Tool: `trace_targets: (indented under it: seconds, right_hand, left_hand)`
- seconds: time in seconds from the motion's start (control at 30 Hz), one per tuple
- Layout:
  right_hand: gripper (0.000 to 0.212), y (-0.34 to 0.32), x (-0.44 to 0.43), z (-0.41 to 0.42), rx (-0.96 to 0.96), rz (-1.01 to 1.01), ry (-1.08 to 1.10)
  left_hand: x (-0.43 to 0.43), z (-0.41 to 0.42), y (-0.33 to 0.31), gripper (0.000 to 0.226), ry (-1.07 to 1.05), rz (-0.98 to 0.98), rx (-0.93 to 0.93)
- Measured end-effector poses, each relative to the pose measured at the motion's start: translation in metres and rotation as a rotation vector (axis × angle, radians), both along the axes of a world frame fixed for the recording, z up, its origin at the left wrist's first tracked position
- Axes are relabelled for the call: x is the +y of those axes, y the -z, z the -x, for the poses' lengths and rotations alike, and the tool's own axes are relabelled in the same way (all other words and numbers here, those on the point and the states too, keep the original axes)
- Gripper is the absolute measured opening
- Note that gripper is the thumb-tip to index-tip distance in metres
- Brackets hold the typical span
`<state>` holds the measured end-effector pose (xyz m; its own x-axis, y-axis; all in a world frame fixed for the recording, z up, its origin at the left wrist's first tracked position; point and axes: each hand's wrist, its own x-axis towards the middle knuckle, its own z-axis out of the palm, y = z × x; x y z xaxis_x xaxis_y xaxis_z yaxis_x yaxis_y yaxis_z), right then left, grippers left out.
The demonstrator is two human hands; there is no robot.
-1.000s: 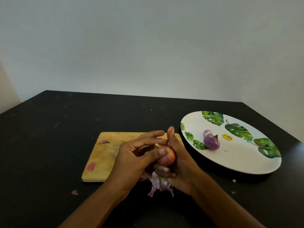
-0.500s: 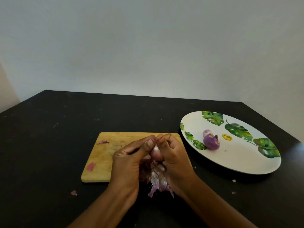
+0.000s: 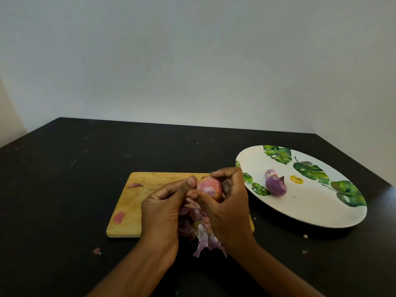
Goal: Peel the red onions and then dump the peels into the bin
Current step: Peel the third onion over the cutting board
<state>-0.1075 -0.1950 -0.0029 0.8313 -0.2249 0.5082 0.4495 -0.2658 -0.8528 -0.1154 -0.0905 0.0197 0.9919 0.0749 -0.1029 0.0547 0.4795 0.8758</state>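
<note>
A partly peeled red onion (image 3: 209, 187) sits between both hands above the wooden cutting board (image 3: 137, 202). My right hand (image 3: 228, 209) curls round the onion from the right, fingers over its top. My left hand (image 3: 162, 211) pinches at the onion's left side with thumb and fingertips. A heap of purple peels (image 3: 203, 236) lies under my hands at the board's near edge. Two peeled onions, one larger (image 3: 276, 185) and one smaller (image 3: 270, 173), lie on the leaf-patterned white plate (image 3: 310, 211). No bin is in view.
Loose peel bits lie on the board (image 3: 135, 185) (image 3: 119, 217) and on the black table (image 3: 96, 251) (image 3: 305, 236). The plate stands right of the board. A pale wall rises behind the table's far edge.
The onion has turned in my hands, and its pale pink peeled face now shows upward. My left thumb has shifted to the onion's left side. My right fingers have curled over its top.
</note>
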Motion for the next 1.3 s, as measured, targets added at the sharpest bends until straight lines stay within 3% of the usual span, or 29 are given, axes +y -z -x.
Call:
trace_targets:
  seconds: [0.1,0.23,0.37,0.53,0.63,0.7,0.83,1.0,1.3]
  right_hand:
    - [0.043,-0.003,-0.002,-0.001,0.112,-0.099,-0.083]
    - [0.056,-0.001,-0.007,-0.008,0.266,-0.222,-0.115]
    - [0.067,-0.003,-0.009,-0.009,0.367,-0.322,-0.176]
    - [0.071,-0.007,-0.011,-0.004,0.475,-0.347,-0.318]
    - [0.083,-0.003,-0.011,-0.006,0.567,-0.334,-0.334]
    - [0.079,-0.004,-0.01,-0.006,0.608,-0.377,-0.348]
    - [0.065,-0.014,-0.008,-0.001,0.682,-0.574,-0.494]
    - [0.074,-0.012,-0.004,0.002,0.797,-0.656,-0.746]
    - [0.065,-0.005,0.015,0.006,0.524,-0.515,-0.573]
  left_hand:
    - [0.004,-0.004,0.001,0.035,-0.069,-0.148,-0.055]
    - [0.009,-0.01,0.001,0.035,-0.145,-0.301,-0.133]
    - [0.011,-0.012,0.003,0.014,-0.122,-0.459,-0.312]
    - [0.01,-0.01,0.003,0.028,0.031,-0.591,-0.503]
    - [0.009,-0.01,0.005,0.025,0.128,-0.562,-0.541]
    - [0.009,-0.011,0.006,0.024,0.179,-0.508,-0.515]
    - [0.01,-0.01,0.004,0.025,0.229,-0.332,-0.371]
    - [0.013,-0.007,-0.001,0.031,0.16,-0.187,-0.19]
    - [0.01,-0.008,-0.003,0.037,0.091,-0.001,-0.043]
